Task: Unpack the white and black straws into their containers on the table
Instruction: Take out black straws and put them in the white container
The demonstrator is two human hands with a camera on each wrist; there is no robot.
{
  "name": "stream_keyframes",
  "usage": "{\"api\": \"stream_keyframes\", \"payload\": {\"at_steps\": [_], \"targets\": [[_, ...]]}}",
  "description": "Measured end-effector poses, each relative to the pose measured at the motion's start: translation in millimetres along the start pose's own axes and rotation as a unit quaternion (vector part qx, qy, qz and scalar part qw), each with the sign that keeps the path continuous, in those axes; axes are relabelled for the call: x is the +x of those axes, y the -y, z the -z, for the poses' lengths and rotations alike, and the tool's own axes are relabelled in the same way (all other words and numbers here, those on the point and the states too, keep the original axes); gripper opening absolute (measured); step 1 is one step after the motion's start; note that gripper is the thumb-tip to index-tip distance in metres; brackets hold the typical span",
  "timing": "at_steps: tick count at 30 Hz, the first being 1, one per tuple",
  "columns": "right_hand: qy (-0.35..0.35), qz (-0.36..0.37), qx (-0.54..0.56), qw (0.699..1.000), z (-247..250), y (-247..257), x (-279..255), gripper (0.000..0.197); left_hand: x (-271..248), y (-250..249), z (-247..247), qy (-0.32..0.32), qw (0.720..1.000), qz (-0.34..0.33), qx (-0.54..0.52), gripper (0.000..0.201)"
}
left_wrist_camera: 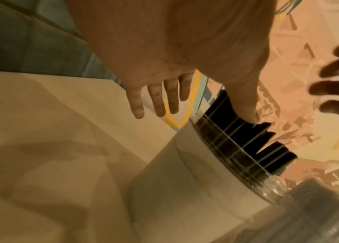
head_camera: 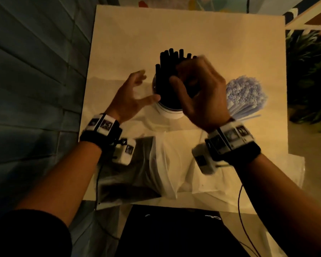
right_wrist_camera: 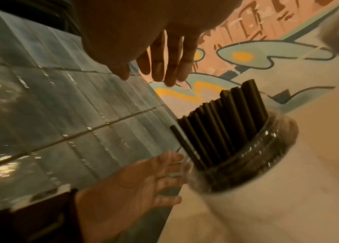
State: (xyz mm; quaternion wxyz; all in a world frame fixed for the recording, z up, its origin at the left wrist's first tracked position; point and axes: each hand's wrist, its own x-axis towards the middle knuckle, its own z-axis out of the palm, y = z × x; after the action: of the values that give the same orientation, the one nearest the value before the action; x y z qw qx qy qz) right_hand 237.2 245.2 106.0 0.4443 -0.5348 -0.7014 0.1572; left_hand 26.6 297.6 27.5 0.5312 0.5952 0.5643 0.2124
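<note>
A bundle of black straws (head_camera: 168, 69) stands upright in a clear jar with a white label (head_camera: 168, 111) at the middle of the table. My left hand (head_camera: 150, 88) is open beside the jar's left side, fingers spread. Its thumb (left_wrist_camera: 247, 111) lies against the straws at the rim. My right hand (head_camera: 182, 75) hovers over the straw tops. In the right wrist view its fingers (right_wrist_camera: 164, 70) are straight and hold nothing above the black straws (right_wrist_camera: 222, 128). White straws (head_camera: 246, 93) fan out at the right; their container is hidden behind my right hand.
Near the table's front edge lie clear plastic bags, one dark inside (head_camera: 137, 169) and one pale (head_camera: 182, 164). A blue tiled wall (head_camera: 35, 80) runs along the left. Green plants (head_camera: 309, 71) stand past the table's right edge. Wrist-camera cables hang off the front.
</note>
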Motion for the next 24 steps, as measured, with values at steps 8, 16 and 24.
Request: {"api": "stream_keyframes", "payload": {"at_steps": [8, 16, 24], "targets": [[0.443, -0.118, -0.106, 0.883, -16, -28, -151, 0.021, -147, 100, 15, 0.086, 0.949, 0.119, 0.280, 0.139], [0.446, 0.054, -0.083, 0.889, -77, -28, -186, 0.035, -167, 156, -2, 0.132, 0.891, 0.108, 0.420, 0.148], [0.489, 0.002, -0.160, 0.857, -114, -12, -169, 0.041, -163, 160, -5, 0.121, 0.887, 0.111, 0.432, 0.149]]}}
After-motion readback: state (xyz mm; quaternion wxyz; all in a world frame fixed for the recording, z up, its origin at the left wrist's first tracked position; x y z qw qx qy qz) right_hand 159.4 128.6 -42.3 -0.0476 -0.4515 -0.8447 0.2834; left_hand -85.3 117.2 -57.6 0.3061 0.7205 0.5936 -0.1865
